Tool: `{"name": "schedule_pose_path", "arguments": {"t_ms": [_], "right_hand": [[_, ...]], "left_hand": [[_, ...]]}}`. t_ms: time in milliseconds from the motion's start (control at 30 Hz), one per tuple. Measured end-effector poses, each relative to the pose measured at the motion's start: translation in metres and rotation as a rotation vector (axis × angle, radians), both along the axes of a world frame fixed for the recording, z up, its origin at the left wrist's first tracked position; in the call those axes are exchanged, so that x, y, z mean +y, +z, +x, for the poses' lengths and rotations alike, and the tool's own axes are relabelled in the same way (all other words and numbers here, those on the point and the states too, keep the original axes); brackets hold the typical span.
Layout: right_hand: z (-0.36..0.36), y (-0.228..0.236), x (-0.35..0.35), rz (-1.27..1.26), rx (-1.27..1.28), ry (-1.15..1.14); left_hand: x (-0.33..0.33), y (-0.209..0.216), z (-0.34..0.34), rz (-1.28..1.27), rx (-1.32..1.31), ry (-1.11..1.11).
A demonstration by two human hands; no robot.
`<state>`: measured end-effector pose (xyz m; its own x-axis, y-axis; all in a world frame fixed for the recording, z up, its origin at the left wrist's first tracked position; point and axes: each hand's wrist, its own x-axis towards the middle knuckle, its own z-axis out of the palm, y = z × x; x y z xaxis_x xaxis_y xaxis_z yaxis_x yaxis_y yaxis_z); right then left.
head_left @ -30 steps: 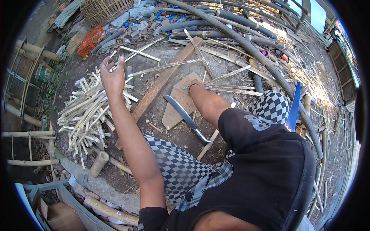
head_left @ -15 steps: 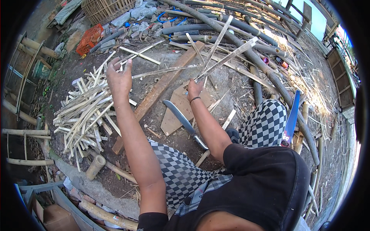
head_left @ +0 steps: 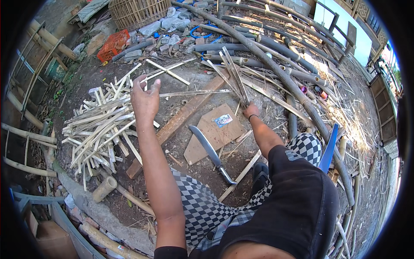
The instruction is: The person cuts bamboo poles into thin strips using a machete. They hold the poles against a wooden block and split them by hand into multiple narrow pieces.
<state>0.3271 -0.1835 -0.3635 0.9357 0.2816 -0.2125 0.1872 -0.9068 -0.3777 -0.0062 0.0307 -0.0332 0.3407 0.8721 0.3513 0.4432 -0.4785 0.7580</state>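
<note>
My left hand (head_left: pixel 144 98) is raised over the ground with its fingers around the end of a thin bamboo strip (head_left: pixel 194 92) that runs off to the right. My right hand (head_left: pixel 249 109) grips the near ends of several long bamboo strips (head_left: pixel 230 71) that fan away from me. Between the hands lie a flat brown board (head_left: pixel 215 131) and a long wooden plank (head_left: pixel 181 117). A curved machete (head_left: pixel 210 151) rests on the dirt by the board, touched by neither hand. A heap of short split bamboo sticks (head_left: pixel 97 129) lies left of my left hand.
Thick bamboo poles (head_left: pixel 276 73) cross the ground at the back and right. A woven basket (head_left: pixel 138 13), an orange crate (head_left: pixel 113 45) and rubble sit far back. A blue seat edge (head_left: pixel 330 149) is by my right knee. A short bamboo stub (head_left: pixel 105 188) lies near left.
My right hand has moved away from the board, farther out and right, lifting the bundle of long strips. My left hand has shifted right with its strip. The machete has not moved.
</note>
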Motion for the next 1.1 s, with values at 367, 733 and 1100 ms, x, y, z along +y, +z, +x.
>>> {"name": "schedule_pose_path", "arguments": {"t_ms": [367, 733, 1100], "right_hand": [[0.041, 0.063, 0.076, 0.421, -0.504, 0.14], [0.004, 0.022, 0.161, 0.061, -0.322, 0.602], [-0.06, 0.025, 0.117, 0.35, -0.275, 0.333]], "left_hand": [[0.004, -0.001, 0.001, -0.009, 0.045, 0.006], [0.009, -0.018, -0.013, 0.058, 0.066, 0.022], [0.004, -0.007, -0.021, 0.021, 0.035, -0.007]]}}
